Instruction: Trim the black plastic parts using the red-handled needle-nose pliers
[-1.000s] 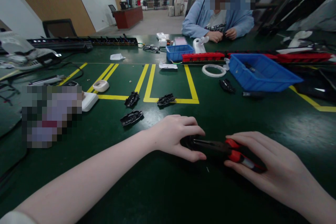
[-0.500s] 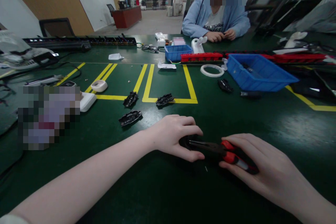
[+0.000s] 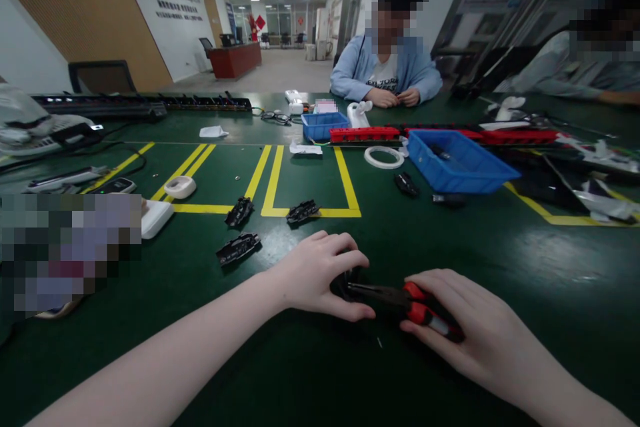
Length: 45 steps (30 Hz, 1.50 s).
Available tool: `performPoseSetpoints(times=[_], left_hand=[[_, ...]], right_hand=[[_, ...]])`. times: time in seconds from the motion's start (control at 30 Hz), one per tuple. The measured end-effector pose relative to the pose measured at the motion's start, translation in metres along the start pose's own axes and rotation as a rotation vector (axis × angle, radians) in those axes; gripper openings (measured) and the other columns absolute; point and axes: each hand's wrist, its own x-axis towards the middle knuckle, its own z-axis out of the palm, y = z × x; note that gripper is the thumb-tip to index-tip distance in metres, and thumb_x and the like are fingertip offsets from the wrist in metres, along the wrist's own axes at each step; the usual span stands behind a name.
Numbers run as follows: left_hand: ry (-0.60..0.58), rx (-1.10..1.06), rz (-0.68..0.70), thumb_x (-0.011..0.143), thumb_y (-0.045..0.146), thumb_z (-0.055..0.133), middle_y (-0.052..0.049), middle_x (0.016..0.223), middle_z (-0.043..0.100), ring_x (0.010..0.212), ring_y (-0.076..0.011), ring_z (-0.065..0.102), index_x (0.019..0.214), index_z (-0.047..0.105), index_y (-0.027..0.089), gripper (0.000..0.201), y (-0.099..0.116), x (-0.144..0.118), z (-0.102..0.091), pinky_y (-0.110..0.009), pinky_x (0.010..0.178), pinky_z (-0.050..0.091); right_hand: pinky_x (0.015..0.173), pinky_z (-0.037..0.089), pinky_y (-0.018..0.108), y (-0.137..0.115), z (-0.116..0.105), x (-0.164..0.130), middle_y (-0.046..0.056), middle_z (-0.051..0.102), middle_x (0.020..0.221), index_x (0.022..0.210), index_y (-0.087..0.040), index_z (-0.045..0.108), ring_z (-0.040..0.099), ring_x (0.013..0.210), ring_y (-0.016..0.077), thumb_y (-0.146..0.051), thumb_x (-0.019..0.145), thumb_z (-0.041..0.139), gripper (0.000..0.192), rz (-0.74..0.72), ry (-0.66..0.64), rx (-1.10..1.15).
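In the head view my right hand point(image 3: 465, 320) is wrapped round the red and black handles of a pair of long-nose pliers point(image 3: 417, 303). The jaws point left and reach a small black plastic part point(image 3: 345, 283), which my left hand point(image 3: 323, 280) grips between its curled fingers and thumb. Most of that part is hidden by the hand and dark against the table. Beyond my left wrist lie three black plastic pieces: one point(image 3: 239, 249) nearest, another point(image 3: 240, 211) behind it, and a third point(image 3: 303, 212) to the right. A tiny pale sliver point(image 3: 379, 342) lies below the pliers.
A blue bin point(image 3: 460, 170) stands at the right, with a white ring point(image 3: 383, 158) beside it. Farther back are a smaller blue bin point(image 3: 320, 127) and a red strip point(image 3: 367, 135). A white box point(image 3: 156, 219) sits left. A person point(image 3: 385, 73) sits across the table.
The camera has tilted up and turned slightly right, so the table's things appear lower and farther left. Both hands keep nearly the same hold on the pliers and the black part.
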Motion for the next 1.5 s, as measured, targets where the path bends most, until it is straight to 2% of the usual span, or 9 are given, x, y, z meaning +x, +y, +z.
performPoseSetpoints(times=[0.1,0.3,0.57,0.77,0.9,1.07,1.17,1.33,1.5], left_hand=[[-0.039,-0.010,-0.060,0.077,0.068,0.064,-0.009,0.113,0.057,0.091,-0.0226,0.057,0.114,0.059,0.019,0.061,0.001,0.002,0.001,-0.032,0.076,0.047],[-0.062,-0.005,-0.160,0.072,0.074,0.065,-0.008,0.112,0.055,0.092,-0.0245,0.057,0.110,0.058,0.020,0.066,0.006,0.004,0.001,-0.037,0.077,0.047],[-0.073,-0.021,-0.266,0.070,0.075,0.065,-0.004,0.102,0.056,0.083,-0.0214,0.056,0.101,0.059,0.021,0.063,0.004,0.006,0.001,-0.032,0.067,0.044],[-0.067,-0.022,-0.226,0.068,0.073,0.069,-0.002,0.100,0.058,0.082,-0.0197,0.056,0.100,0.061,0.022,0.061,0.002,0.006,0.002,-0.030,0.066,0.042],[-0.065,-0.035,-0.196,0.071,0.070,0.069,0.000,0.089,0.060,0.075,-0.0167,0.057,0.088,0.062,0.021,0.053,0.001,0.005,0.005,-0.029,0.065,0.040],[-0.044,-0.031,-0.155,0.071,0.072,0.068,0.001,0.078,0.061,0.065,-0.0147,0.055,0.079,0.062,0.019,0.054,0.000,0.003,0.008,-0.028,0.062,0.036],[-0.049,-0.047,-0.111,0.073,0.070,0.068,0.001,0.078,0.063,0.066,-0.0149,0.057,0.082,0.063,0.019,0.051,0.001,0.002,0.008,-0.028,0.062,0.035],[-0.069,-0.077,-0.054,0.082,0.060,0.065,0.001,0.085,0.067,0.073,-0.0162,0.063,0.098,0.063,0.020,0.043,0.003,0.001,0.006,-0.028,0.066,0.039],[-0.053,-0.055,-0.055,0.086,0.053,0.064,-0.001,0.092,0.069,0.078,-0.0182,0.065,0.104,0.061,0.020,0.037,0.001,0.002,0.008,-0.029,0.068,0.042]], right_hand=[[0.071,0.056,0.034,0.002,0.002,-0.003,0.008,0.069,0.099,0.113,-0.022,0.059,0.068,0.085,0.0224,-0.041,0.085,0.062,0.033,0.034,-0.017,-0.021],[0.073,0.056,0.036,-0.004,-0.001,-0.004,0.007,0.069,0.098,0.108,-0.022,0.059,0.067,0.085,0.0225,-0.022,0.077,0.063,0.031,0.092,-0.053,-0.105],[0.074,0.056,0.036,0.002,0.000,-0.008,0.005,0.068,0.097,0.109,-0.024,0.059,0.067,0.084,0.0220,-0.026,0.077,0.065,0.033,0.126,-0.049,-0.085],[0.071,0.056,0.036,0.000,-0.004,-0.008,0.004,0.068,0.096,0.108,-0.025,0.059,0.066,0.083,0.0208,-0.027,0.080,0.063,0.029,0.163,-0.081,-0.053],[0.074,0.057,0.036,-0.001,-0.005,-0.008,0.003,0.068,0.098,0.109,-0.026,0.059,0.066,0.086,0.0209,-0.025,0.078,0.063,0.031,0.198,-0.108,-0.032],[0.073,0.056,0.038,0.000,-0.005,-0.010,0.003,0.067,0.099,0.107,-0.027,0.058,0.066,0.086,0.0219,-0.022,0.075,0.060,0.033,0.201,-0.122,-0.048],[0.072,0.056,0.038,0.002,-0.006,-0.011,0.003,0.067,0.099,0.107,-0.027,0.058,0.066,0.085,0.0216,-0.021,0.074,0.060,0.033,0.195,-0.122,-0.063],[0.074,0.055,0.038,0.005,-0.009,-0.009,0.004,0.068,0.100,0.108,-0.025,0.059,0.065,0.087,0.0223,-0.020,0.074,0.060,0.034,0.194,-0.090,-0.100],[0.074,0.056,0.038,0.002,-0.016,-0.003,0.006,0.069,0.098,0.104,-0.023,0.063,0.066,0.085,0.0223,-0.019,0.072,0.062,0.032,0.251,-0.159,-0.128]])
